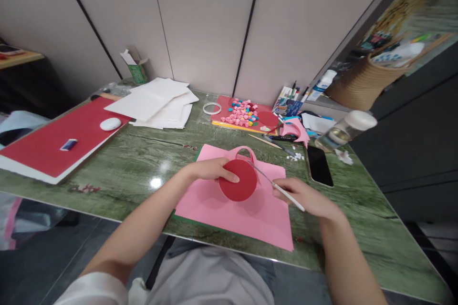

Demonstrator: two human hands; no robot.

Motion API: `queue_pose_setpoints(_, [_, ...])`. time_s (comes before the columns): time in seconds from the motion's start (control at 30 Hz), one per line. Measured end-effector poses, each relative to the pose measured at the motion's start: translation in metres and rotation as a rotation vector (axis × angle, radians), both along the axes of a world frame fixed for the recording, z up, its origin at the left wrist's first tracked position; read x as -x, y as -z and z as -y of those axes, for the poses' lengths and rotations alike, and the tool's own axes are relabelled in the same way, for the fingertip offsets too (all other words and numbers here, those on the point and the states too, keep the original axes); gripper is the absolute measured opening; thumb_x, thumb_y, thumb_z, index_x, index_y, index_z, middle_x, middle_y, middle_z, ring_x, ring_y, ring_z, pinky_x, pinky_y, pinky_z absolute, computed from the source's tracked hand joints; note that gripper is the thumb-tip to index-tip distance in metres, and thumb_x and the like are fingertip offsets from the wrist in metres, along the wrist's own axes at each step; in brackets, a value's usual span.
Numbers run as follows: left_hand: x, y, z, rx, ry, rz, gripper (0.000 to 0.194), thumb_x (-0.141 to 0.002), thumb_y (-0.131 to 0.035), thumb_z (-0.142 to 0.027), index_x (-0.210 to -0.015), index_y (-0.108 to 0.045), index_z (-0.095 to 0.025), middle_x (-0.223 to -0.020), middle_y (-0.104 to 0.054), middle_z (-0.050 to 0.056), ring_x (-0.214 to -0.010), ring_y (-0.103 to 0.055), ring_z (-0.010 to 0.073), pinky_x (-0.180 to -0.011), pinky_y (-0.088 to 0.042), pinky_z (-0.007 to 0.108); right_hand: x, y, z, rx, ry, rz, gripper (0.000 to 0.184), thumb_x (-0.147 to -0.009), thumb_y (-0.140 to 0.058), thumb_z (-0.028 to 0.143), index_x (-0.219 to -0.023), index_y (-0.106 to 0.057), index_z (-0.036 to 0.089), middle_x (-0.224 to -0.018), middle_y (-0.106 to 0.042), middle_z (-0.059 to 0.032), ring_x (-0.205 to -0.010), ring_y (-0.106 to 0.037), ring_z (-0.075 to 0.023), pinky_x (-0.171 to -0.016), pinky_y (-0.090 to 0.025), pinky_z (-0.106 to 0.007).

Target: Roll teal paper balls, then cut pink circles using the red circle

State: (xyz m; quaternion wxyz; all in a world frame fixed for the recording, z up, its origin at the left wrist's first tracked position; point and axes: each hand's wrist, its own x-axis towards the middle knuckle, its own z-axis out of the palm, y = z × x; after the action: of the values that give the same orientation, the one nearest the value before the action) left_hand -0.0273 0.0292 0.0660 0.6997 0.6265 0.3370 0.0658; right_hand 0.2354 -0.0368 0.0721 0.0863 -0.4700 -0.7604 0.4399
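My left hand (214, 170) pinches a round red paper disc (240, 188) at its left edge, thumb lying across the front. A curled pink paper strip (246, 148) rises behind the disc's top. My right hand (298, 193) is closed on white-handled scissors (288, 196), seen nearly edge-on. Their slim metal blades reach the disc's upper right edge; whether they are parted is unclear. Both hands are above pink paper sheets (229, 219), with a green edge showing underneath. My right fingers are partly hidden.
Small coloured paper balls (241, 113) lie at the back near a white ring (212, 108). White sheets (153, 100) and a red board (64, 138) are left. A phone (319, 166), a clear bottle (339, 132) and pink paper scraps (296, 129) lie right.
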Motion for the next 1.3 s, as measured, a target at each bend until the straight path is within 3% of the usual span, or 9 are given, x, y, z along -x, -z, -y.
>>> queue_pose_setpoints(0.17, [0.0,-0.002,0.001,0.008,0.01,0.018,0.025,-0.062,-0.065,-0.032,-0.08,-0.065,-0.014,-0.073,-0.064,0.002,-0.061,-0.054,0.0096,-0.053,-0.038,0.018,-0.004,0.006,-0.007,-0.063,0.115,-0.103,0.035,-0.082,-0.042,0.045,-0.061,-0.039,0.016,-0.06,-0.033,0.0034,-0.057,-0.031,-0.0092,-0.051,-0.025,-0.022])
queue_pose_setpoints(0.37, [0.006,-0.003,-0.001,-0.01,0.043,-0.045,0.031,-0.061,-0.066,-0.036,-0.084,-0.066,-0.015,-0.073,-0.064,0.002,-0.059,-0.053,0.01,-0.054,-0.038,0.02,-0.003,0.034,-0.025,-0.234,0.499,-0.15,0.032,-0.078,-0.048,0.045,-0.061,-0.045,0.017,-0.057,-0.043,0.0024,-0.053,-0.038,-0.0098,-0.049,-0.029,-0.022])
queue_pose_setpoints(0.43, [0.005,0.004,-0.007,-0.026,-0.096,-0.009,0.038,-0.059,-0.067,-0.037,-0.09,-0.065,-0.015,-0.077,-0.065,0.003,-0.061,-0.054,0.011,-0.053,-0.037,0.021,0.002,0.047,-0.031,-0.254,0.566,-0.153,0.029,-0.074,-0.052,0.044,-0.065,-0.047,0.017,-0.058,-0.048,0.0013,-0.054,-0.041,-0.0109,-0.05,-0.032,-0.023])
queue_pose_setpoints(0.6, [-0.005,0.036,-0.031,-0.069,-0.858,0.25,0.052,-0.06,-0.063,-0.046,-0.1,-0.059,-0.013,-0.095,-0.064,0.008,-0.072,-0.058,0.014,-0.054,-0.038,0.02,0.015,0.069,-0.042,-0.284,0.628,-0.299,0.026,-0.068,-0.06,0.04,-0.075,-0.046,0.018,-0.093,-0.061,-0.0076,-0.072,-0.054,-0.0146,-0.067,-0.041,-0.028])
queue_pose_setpoints(0.67, [-0.009,0.046,-0.037,-0.013,-0.956,0.302,0.053,-0.058,-0.065,-0.045,-0.101,-0.059,-0.014,-0.099,-0.064,0.009,-0.078,-0.059,0.0155,-0.058,-0.04,0.021,0.018,0.071,-0.043,-0.28,0.613,-0.317,0.028,-0.067,-0.06,0.039,-0.077,-0.044,0.019,-0.101,-0.059,-0.0099,-0.076,-0.055,-0.0159,-0.07,-0.042,-0.03])
queue_pose_setpoints(0.83, [-0.013,0.058,-0.039,0.041,-0.883,0.298,0.049,-0.056,-0.067,-0.043,-0.095,-0.062,-0.013,-0.096,-0.066,0.01,-0.081,-0.061,0.0196,-0.069,-0.045,0.028,0.018,0.055,-0.031,-0.319,0.566,-0.348,0.023,-0.074,-0.052,0.04,-0.078,-0.041,0.019,-0.091,-0.057,-0.0056,-0.075,-0.052,-0.0154,-0.069,-0.04,-0.028])
queue_pose_setpoints(0.97, [-0.016,0.063,-0.037,0.003,-0.853,0.216,0.047,-0.056,-0.068,-0.041,-0.092,-0.064,-0.011,-0.095,-0.066,0.011,-0.085,-0.06,0.0224,-0.076,-0.045,0.031,0.025,0.041,-0.013,-0.354,0.417,-0.071,0.019,-0.076,-0.05,0.037,-0.08,-0.043,0.02,-0.072,-0.049,0.0009,-0.064,-0.045,-0.0137,-0.06,-0.035,-0.025])
queue_pose_setpoints(1.1, [-0.02,0.07,-0.034,-0.02,-0.822,0.257,0.045,-0.059,-0.066,-0.039,-0.094,-0.064,-0.012,-0.098,-0.065,0.01,-0.086,-0.06,0.021,-0.078,-0.044,0.031,0.044,0.046,-0.006,-0.446,0.421,0.07,0.024,-0.068,-0.057,0.034,-0.079,-0.042,0.02,-0.077,-0.05,-0.0015,-0.067,-0.046,-0.0151,-0.06,-0.035,-0.026])
queue_pose_setpoints(1.3, [-0.027,0.075,-0.026,0.016,-0.762,0.274,0.047,-0.061,-0.065,-0.041,-0.096,-0.062,-0.011,-0.091,-0.066,0.01,-0.077,-0.061,0.0201,-0.073,-0.046,0.033,0.044,0.055,-0.015,-0.436,0.486,-0.04,0.013,-0.071,-0.052,0.029,-0.075,-0.044,0.02,-0.069,-0.055,-0.0007,-0.062,-0.051,-0.0148,-0.06,-0.038,-0.027])
